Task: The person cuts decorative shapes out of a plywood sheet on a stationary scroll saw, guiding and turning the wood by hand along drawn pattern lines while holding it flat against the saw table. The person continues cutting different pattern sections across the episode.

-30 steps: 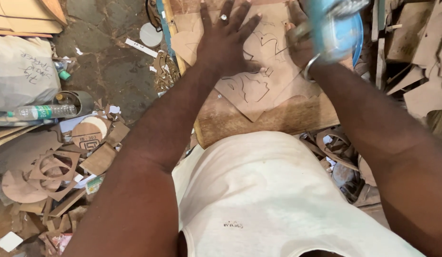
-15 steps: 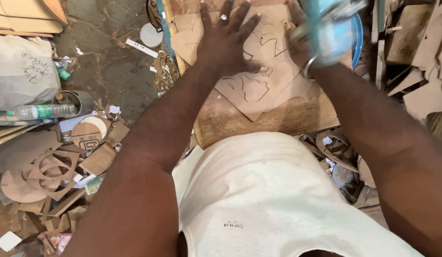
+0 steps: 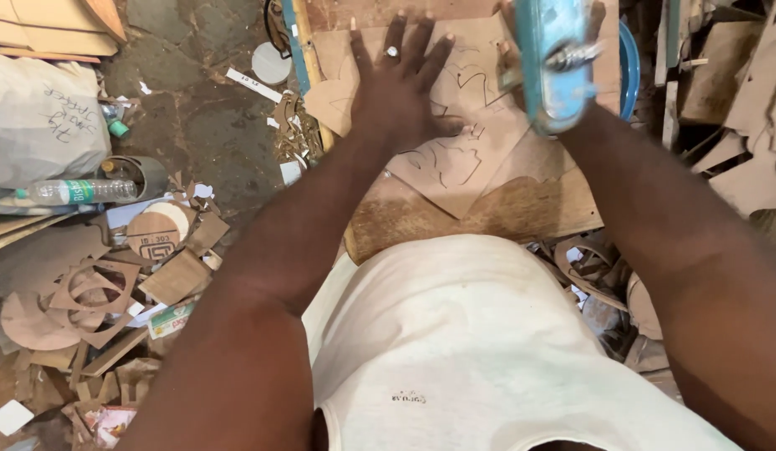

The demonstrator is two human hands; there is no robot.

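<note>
Head view shows your left hand [image 3: 402,96] spread flat, fingers wide, pressing down on the thin brown fibreboard sheet with curved lines cut into it [image 3: 463,159]; it grips nothing, it only pins the sheet to the worn wooden bench [image 3: 522,213]. That hand sits where it did a second ago, the ringed finger pointing the same way. The change is on the other side: the blue-bodied powered cutting tool [image 3: 555,63] has slid a little toward your left hand over the last second, so the cut line is being followed slowly while the sheet stays put. Your right hand is almost wholly hidden behind the tool, so you cannot tell from here how it is closed; only the forearm reaches up to it. Judged from this, the cutting is mid-way, with several curves already open in the sheet and its near corner hanging toward your white vest [image 3: 488,351]. Left of the bench, the stone floor [image 3: 196,134] carries brown offcuts [image 3: 79,292] and a clear plastic bottle [image 3: 75,191]
</note>
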